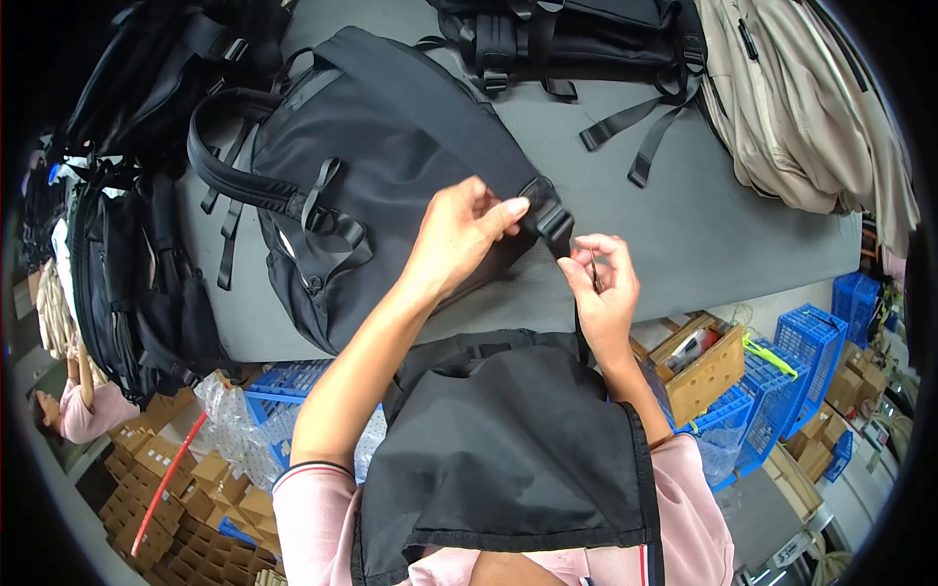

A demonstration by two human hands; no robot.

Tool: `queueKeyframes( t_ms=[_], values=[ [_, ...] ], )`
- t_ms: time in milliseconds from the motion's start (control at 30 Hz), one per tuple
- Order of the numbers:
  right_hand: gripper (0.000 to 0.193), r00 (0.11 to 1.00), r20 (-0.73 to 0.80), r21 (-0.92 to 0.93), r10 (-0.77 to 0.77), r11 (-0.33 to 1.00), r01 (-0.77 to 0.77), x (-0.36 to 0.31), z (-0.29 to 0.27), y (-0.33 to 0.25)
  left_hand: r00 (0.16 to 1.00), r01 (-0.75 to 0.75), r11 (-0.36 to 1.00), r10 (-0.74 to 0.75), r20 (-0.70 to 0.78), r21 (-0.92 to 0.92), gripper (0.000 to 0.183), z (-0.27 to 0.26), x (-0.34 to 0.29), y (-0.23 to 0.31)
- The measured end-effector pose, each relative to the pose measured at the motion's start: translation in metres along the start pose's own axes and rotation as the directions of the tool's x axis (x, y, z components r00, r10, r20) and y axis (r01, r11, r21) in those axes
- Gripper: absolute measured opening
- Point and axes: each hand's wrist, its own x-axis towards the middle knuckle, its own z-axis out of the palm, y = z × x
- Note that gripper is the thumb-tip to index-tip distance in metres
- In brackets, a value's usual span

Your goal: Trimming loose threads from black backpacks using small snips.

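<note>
A black backpack lies on the grey table in front of me, with a padded shoulder strap looped out to its left. At its right corner is a black plastic buckle on webbing. My left hand is closed, its thumb and fingers pinching the webbing beside the buckle. Just right of the buckle, my right hand is closed round a thin, dark, narrow thing, too small to name for sure. The right fingertips are close to the webbing below the buckle; whether they touch it is unclear.
More black bags are piled on the left, and others lie at the back. Beige bags stand at the back right. Below the table are blue crates, a wooden box and cardboard boxes. Another person is at far left.
</note>
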Motion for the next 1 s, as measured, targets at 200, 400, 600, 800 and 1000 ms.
queueKeyframes(
  t_ms=[200,400,600,800,1000],
  values=[
    [0.02,0.973,0.132,-0.315,-0.191,0.922,0.224,0.022,0.013,-0.006,0.887,-0.452,0.749,0.436,0.153,0.485,0.023,-0.002,0.051,0.019],
    [0.017,0.995,0.1,-0.197,0.001,0.98,0.019,0.03,0.019,0.006,0.922,-0.354,0.477,0.323,0.214,0.804,0.028,-0.016,0.048,0.002],
    [0.027,0.857,0.177,-0.034,0.485,0.873,-0.487,0.006,0.022,0.022,0.718,-0.691,0.294,0.386,0.579,0.66,0.026,-0.014,0.055,0.004],
    [0.045,0.881,0.106,0.346,0.46,0.814,-0.467,0.005,0.04,0.007,0.622,-0.781,0.298,0.449,0.641,0.549,0.019,-0.006,0.057,0.012],
    [0.043,0.887,0.061,0.565,0.459,0.716,-0.41,0.013,0.034,-0.016,0.816,-0.568,0.409,0.388,0.428,0.714,0.023,0.005,0.044,0.042]
  ],
)
